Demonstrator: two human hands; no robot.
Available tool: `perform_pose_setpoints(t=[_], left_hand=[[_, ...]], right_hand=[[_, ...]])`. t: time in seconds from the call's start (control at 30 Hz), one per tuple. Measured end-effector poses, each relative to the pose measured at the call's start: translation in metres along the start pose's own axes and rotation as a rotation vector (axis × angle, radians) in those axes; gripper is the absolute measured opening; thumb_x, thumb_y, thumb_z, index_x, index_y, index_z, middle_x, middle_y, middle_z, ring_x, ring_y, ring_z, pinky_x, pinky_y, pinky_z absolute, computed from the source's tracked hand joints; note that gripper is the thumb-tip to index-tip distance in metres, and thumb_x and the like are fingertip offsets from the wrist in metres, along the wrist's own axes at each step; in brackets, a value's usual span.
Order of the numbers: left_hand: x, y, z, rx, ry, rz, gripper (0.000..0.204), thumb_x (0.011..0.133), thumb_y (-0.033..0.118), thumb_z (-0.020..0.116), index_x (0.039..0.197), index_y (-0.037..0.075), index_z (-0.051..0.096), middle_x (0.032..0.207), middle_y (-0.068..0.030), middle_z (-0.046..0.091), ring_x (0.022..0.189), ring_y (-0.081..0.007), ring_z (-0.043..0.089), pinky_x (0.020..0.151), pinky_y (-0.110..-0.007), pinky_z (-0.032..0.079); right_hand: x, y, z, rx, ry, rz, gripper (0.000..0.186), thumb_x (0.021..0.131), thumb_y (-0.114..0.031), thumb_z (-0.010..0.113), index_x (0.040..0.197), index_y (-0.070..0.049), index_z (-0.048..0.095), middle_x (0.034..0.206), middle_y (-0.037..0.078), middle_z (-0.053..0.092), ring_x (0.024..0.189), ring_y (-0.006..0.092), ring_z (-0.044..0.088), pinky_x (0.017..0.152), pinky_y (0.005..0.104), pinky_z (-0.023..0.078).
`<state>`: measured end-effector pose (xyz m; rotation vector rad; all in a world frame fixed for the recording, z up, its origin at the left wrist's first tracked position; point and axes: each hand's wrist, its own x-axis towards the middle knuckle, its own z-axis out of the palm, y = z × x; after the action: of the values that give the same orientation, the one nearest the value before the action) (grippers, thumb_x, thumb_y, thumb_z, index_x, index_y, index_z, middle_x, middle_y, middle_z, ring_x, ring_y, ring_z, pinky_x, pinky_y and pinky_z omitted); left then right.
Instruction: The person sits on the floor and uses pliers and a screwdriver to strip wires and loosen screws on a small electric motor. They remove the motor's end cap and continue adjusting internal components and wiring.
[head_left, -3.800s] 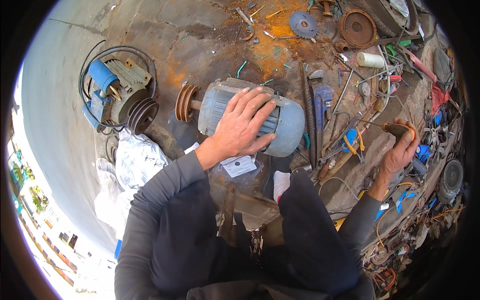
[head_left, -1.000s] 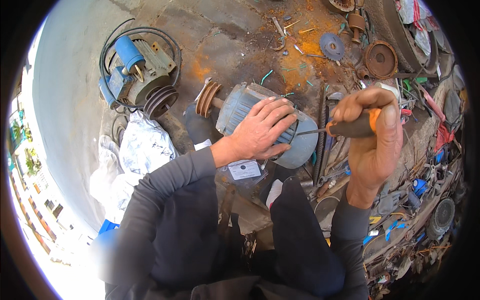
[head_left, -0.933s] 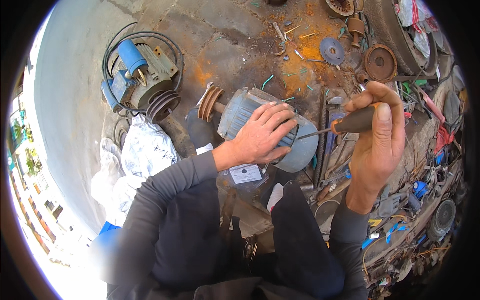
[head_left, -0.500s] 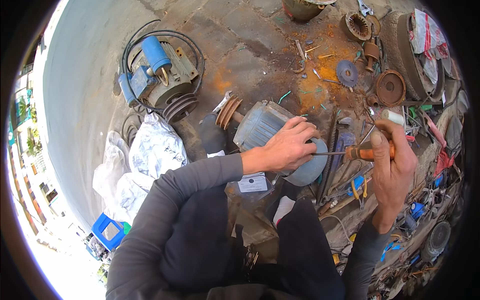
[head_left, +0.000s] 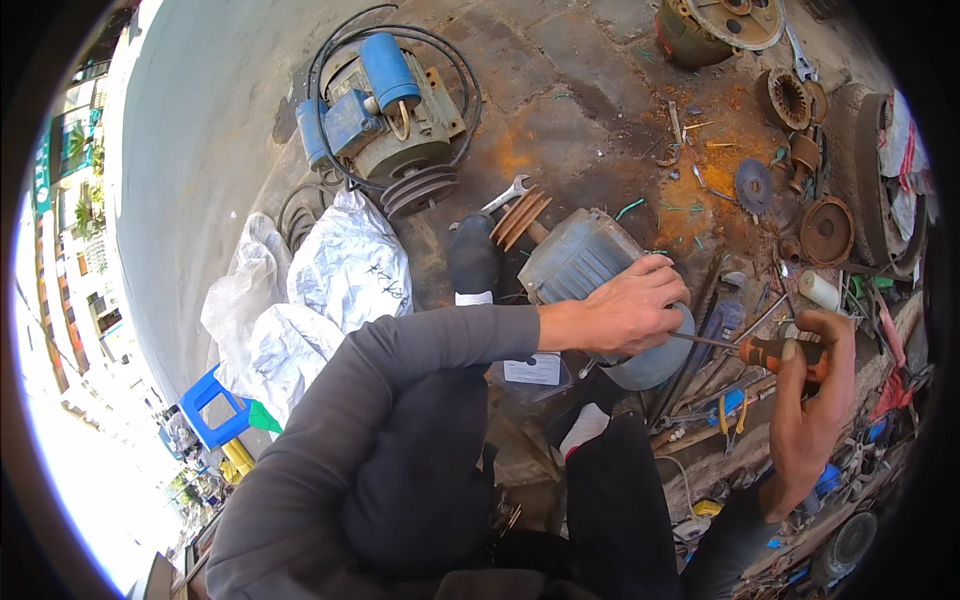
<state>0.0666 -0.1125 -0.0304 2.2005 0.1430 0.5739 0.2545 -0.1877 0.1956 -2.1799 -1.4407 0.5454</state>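
A grey-blue electric motor [head_left: 560, 262] lies on the ground before me, with a rusty grooved pulley [head_left: 513, 218] on its shaft. My left hand [head_left: 630, 308] grips it near the rounded end cover [head_left: 648, 360], fingers curled over the top. My right hand [head_left: 812, 400], at the right, is closed round the orange-and-black handle of a screwdriver [head_left: 768, 354], whose thin blade reaches left to the edge of that cover by my left fingers. Exactly where the tip rests is hidden. A spanner [head_left: 503, 197] lies beside the pulley.
Behind left stands another motor [head_left: 392, 148] with coiled cable. White sacks [head_left: 340, 255] and a blue plastic stool [head_left: 196, 403] are at the left. Rusty rings [head_left: 826, 230], a saw blade [head_left: 752, 185] and scattered tools [head_left: 728, 410] cover the right side. My legs are below.
My right hand came in from the right with the screwdriver and set its blade against the motor. My left hand stayed on it. The whole scene has shifted rightward as my view turned.
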Motion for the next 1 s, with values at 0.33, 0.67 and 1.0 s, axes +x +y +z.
perform_pose_setpoints(t=[0.33,0.67,1.0], left_hand=[[-0.004,-0.003,0.003,-0.036,-0.001,-0.013,0.019,0.079,0.019,0.081,0.092,0.008,0.070,0.118,-0.0115,0.064,0.116,-0.0308,0.059,0.116,-0.052,0.038],[-0.005,-0.001,0.001,-0.027,-0.016,-0.030,0.018,0.079,0.020,0.081,0.091,0.008,0.073,0.117,-0.0110,0.065,0.114,-0.0308,0.059,0.116,-0.052,0.037],[0.026,-0.012,-0.023,-0.036,-0.423,-0.047,0.022,0.080,0.019,0.074,0.100,0.016,0.082,0.114,-0.0052,0.070,0.115,-0.0276,0.061,0.098,-0.046,0.041]], right_hand=[[-0.004,-0.003,0.000,0.058,-0.002,-0.047,0.013,0.100,-0.002,0.067,0.112,-0.001,0.065,0.108,0.010,0.062,0.095,0.0183,0.061,0.082,0.0304,0.051],[-0.009,0.013,-0.011,0.038,-0.132,0.108,0.019,0.101,0.001,0.062,0.120,-0.001,0.062,0.115,0.012,0.062,0.104,0.0195,0.061,0.095,0.0340,0.050],[-0.008,0.030,-0.012,-0.020,-0.114,0.082,0.023,0.106,-0.005,0.059,0.128,0.001,0.063,0.123,0.013,0.066,0.105,0.0187,0.066,0.097,0.0340,0.053]])
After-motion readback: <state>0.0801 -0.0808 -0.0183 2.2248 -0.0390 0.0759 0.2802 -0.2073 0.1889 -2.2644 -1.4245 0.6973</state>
